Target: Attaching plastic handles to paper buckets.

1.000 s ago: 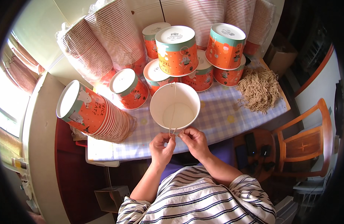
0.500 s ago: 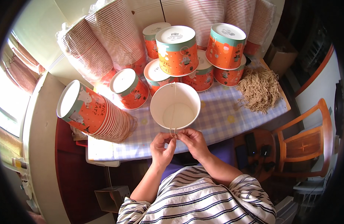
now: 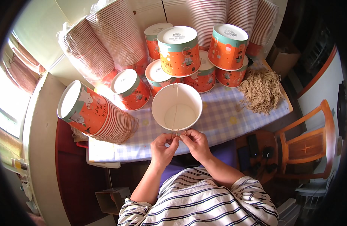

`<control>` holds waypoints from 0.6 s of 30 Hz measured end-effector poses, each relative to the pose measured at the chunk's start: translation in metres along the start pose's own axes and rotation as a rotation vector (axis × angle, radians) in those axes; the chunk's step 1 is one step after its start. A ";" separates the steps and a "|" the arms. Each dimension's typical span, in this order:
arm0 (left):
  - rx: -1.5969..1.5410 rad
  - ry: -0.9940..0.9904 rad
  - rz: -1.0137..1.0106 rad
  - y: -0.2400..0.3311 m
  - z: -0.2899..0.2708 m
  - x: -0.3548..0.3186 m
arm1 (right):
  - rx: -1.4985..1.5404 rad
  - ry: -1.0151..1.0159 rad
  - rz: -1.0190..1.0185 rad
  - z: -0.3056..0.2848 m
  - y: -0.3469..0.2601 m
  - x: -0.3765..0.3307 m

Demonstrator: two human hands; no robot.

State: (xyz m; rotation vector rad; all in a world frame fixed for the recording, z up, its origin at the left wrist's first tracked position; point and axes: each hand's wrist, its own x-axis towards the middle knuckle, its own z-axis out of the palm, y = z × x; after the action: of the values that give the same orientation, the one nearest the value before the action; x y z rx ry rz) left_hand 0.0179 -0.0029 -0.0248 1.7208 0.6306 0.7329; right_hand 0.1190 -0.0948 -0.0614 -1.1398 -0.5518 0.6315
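your left hand [image 3: 163, 147] and your right hand [image 3: 195, 142] sit close together at the near edge of the table, fingers pinched shut on the ends of a thin pale string [image 3: 175, 113]. the string runs up from your fingertips, over the near rim and across the open mouth of the white round paper bucket [image 3: 176, 107], up to its far rim. the bucket stands upright on the blue-and-white checked tablecloth [image 3: 222, 120], just beyond your knuckles, its inside plain and white. whether your thumbs touch the bucket's rim, you can't tell from here.

to your left, a stack of orange printed paper buckets lying on its side [image 3: 94, 113] points its white base toward the camera, near the table's left edge. just behind the white bucket stand several upturned orange-and-teal printed buckets [image 3: 179, 49], some set on top of others, white bases up. one more upturned orange bucket [image 3: 130, 88] sits between the lying stack and the white bucket. to the right, well apart from your hands, a heap of tan string lengths [image 3: 262, 90] lies on the cloth. long plastic-wrapped sleeves of nested cups [image 3: 102, 45] lean at the back. an orange wooden chair [image 3: 312, 139] stands off to the right of the table.
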 end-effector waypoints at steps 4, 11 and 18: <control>0.024 -0.017 -0.032 0.001 -0.003 0.001 | 0.036 0.010 0.028 0.000 -0.002 0.000; -0.346 -0.076 -0.152 0.000 -0.010 0.003 | 0.013 -0.008 0.057 -0.003 -0.007 0.002; -0.307 -0.084 -0.099 0.000 -0.009 0.001 | -0.017 0.006 0.003 -0.001 -0.006 0.002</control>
State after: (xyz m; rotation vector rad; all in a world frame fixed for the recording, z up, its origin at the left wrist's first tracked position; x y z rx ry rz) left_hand 0.0121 0.0038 -0.0225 1.4203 0.5126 0.6475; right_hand 0.1221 -0.0954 -0.0561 -1.1585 -0.5514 0.6265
